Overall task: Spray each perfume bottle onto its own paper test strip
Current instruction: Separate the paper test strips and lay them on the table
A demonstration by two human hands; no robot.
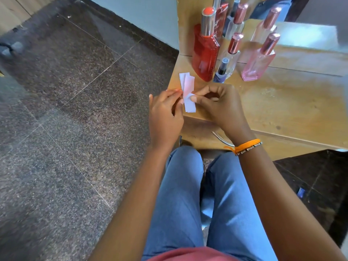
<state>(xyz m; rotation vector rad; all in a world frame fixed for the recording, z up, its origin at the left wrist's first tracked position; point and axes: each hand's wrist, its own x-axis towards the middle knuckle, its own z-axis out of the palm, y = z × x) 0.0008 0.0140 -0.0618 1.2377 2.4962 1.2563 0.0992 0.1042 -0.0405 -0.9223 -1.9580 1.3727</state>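
Several paper test strips (187,91), thin, light and floppy, are pinched between left hand (165,112) and right hand (216,104) fingertips just before the red perfume bottle (204,53); best gripped by their ends.

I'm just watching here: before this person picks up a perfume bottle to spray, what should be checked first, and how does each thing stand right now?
1. Paper strips in hand: ok. Both the left hand and right hand pinch them above the table's corner.
2. One strip singled out: not ok. At least two overlap, fanned apart at the top.
3. A hand free for a bottle: not ok. Both are busy with the paper.
4. Bottles within reach and upright: ok. The red bottle, clear bottle, small dark-capped bottle and pink bottle stand just beyond the hands.
5. Caps off: not ok. All four appear capped.
6. Strips unused: cannot tell. One looks pinkish, perhaps reflected colour.
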